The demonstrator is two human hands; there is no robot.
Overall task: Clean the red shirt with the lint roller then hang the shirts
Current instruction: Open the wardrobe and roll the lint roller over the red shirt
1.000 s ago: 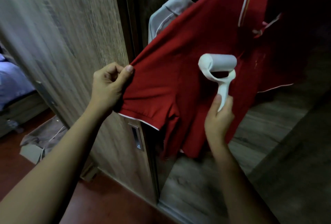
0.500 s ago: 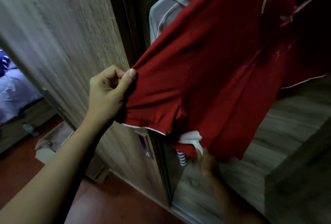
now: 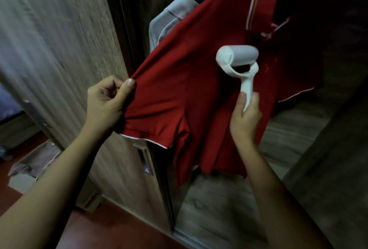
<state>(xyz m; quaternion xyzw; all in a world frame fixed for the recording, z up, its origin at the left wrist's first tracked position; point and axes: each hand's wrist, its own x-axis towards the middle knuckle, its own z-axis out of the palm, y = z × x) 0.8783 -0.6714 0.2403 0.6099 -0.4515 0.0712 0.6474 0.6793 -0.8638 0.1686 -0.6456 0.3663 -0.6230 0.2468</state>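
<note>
**Red shirt: taut cloth, straight strokes**

Red shirt [image 3: 179,81] hangs in the open wardrobe, in front of a grey shirt [image 3: 171,21] whose shoulder shows behind it. What it hangs from is out of my sight. My left hand [image 3: 107,101] has its fingers curled and its thumb pinching the sleeve's upper edge. It pulls the sleeve out toward the wardrobe door [image 3: 69,49], so the cloth spreads flat.

My right hand [image 3: 246,115] is wrapped round the handle of the lint roller [image 3: 238,57], thumb up along it. The white roll looks to lie against the chest, just beside the placket.

To do this well, I judge the pull must be firm enough to take out the folds. The roll should sit flat on the cloth, not on one end. Strokes should run straight and overlap, from chest down to hem. The bunched folds under the sleeve seam will want a fresh pinch lower down.
</note>
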